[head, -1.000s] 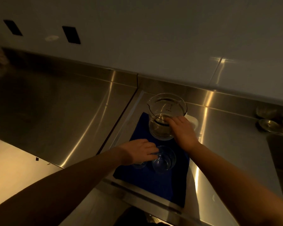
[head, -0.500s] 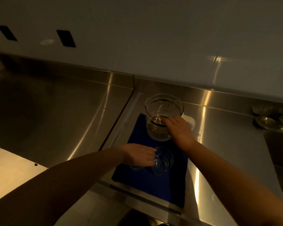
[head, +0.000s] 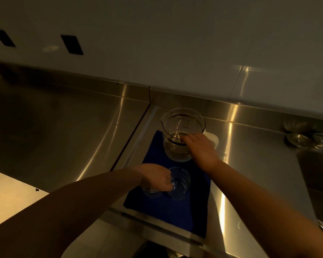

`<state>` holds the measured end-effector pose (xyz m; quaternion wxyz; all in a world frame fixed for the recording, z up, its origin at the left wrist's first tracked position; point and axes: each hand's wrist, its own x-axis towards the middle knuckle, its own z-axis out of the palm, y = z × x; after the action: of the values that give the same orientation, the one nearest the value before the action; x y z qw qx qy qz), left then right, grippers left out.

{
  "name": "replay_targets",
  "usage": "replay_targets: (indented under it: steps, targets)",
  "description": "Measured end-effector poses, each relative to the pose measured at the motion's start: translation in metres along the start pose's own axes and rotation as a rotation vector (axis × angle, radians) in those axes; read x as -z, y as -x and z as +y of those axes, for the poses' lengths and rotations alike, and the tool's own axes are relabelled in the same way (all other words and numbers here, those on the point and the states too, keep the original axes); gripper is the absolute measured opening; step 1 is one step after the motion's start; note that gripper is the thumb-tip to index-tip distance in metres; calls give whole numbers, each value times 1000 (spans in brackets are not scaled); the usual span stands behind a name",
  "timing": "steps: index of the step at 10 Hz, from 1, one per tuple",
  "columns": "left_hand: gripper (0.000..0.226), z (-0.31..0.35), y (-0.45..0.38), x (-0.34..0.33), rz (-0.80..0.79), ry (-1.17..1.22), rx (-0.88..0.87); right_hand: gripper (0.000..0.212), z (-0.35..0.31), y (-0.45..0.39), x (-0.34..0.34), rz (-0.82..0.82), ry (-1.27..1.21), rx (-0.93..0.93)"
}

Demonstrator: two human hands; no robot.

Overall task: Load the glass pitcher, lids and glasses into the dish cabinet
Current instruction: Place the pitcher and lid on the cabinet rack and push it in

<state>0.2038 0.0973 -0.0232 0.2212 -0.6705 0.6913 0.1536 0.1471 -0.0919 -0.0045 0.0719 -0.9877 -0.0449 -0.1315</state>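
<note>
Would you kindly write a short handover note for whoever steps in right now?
Left hand: closed around a small glass on the blue mat, beside a second glass.
Right hand: gripping the side of the pitcher, which stands at the mat's far end.
Two metal lids lie on the counter to the right.
Done: nothing loaded; no cabinet in view.
Left: carry pitcher, glasses and lids to the cabinet.

single head view, looking steeply down, close over counter
</note>
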Motion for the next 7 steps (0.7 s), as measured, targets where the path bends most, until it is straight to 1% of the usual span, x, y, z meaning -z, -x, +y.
replay_targets:
  steps: [1, 2, 3, 4, 5, 6, 7]
  targets:
    - [40, 0, -5, 0, 97, -14, 30, 44, -1, -1, 1, 3, -8, -9]
    - [40, 3, -3, 2, 86, -3, 13, 43, -2, -2, 0, -18, -1, -27]
    - [39, 1, 0, 4, 30, -58, 91, 38, -2, -5, -1, -27, 16, -44]
    - [35, -1, 10, -1, 27, -281, -83, 27, -1, -8, -1, -16, -9, -55]
    - [34, 1, 14, 1, -66, -267, 6, 21, -1, -11, -3, -9, -23, -65]
    - [39, 4, 14, 7, -59, -239, 48, 13, -4, -12, -4, 35, -28, -78]
    - [45, 0, 19, 13, -66, -105, 220, 7, -5, -11, -5, 94, -63, -72]
